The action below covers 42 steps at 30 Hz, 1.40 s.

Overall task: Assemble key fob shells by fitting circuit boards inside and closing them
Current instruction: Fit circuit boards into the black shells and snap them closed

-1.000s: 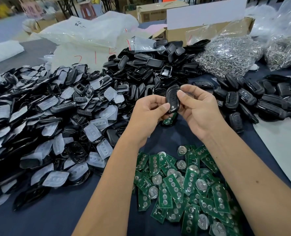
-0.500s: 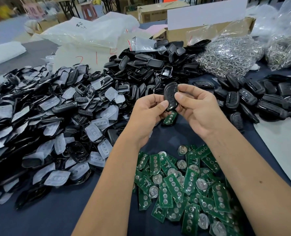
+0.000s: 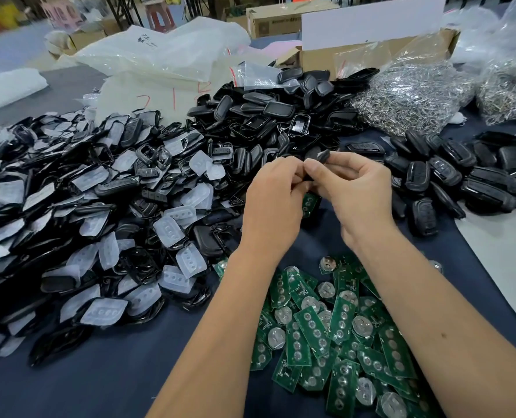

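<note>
step: closing shell | left hand (image 3: 273,191) and right hand (image 3: 355,188) pinch fob (image 3: 321,156) to snap halves | boards (image 3: 335,330) near

Dark blue cloth-covered table (image 3: 130,372), grey floor (image 3: 15,46) at far left, cardboard boxes (image 3: 275,22) beyond, red stool (image 3: 160,16), pink stool (image 3: 59,13), black table legs (image 3: 124,10), even light.

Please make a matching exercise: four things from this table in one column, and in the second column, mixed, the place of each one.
1. green circuit boards
2. black key fob
3. metal rings in bags
4. translucent button pads

a. far right, behind the black shells
b. left, mixed among shell frames
c. held between both hands
d. near pile, between the forearms

Pairs: 1-d, 2-c, 3-a, 4-b
</note>
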### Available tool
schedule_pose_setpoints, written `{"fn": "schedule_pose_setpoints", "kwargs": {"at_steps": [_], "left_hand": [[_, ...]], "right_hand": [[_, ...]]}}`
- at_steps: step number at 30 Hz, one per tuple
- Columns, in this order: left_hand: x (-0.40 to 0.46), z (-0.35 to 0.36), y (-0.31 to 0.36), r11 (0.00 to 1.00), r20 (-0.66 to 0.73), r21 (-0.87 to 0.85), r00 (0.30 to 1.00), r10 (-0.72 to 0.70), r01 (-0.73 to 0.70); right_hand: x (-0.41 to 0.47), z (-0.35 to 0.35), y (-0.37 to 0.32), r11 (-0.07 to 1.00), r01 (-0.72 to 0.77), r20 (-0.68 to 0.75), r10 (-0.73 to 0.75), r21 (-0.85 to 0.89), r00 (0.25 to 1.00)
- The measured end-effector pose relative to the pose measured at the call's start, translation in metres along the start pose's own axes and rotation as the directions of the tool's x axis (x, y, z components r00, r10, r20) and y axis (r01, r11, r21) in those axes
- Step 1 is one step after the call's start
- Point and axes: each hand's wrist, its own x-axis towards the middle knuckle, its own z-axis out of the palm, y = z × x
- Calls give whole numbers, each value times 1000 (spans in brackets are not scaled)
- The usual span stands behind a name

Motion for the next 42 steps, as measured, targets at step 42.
{"fn": "schedule_pose_setpoints", "kwargs": {"at_steps": [42], "left_hand": [[3, -18, -15, 487, 146, -704, 777, -612, 516]], "right_hand": [[6, -14, -9, 962, -237, 299, 188, 135, 935]]}}
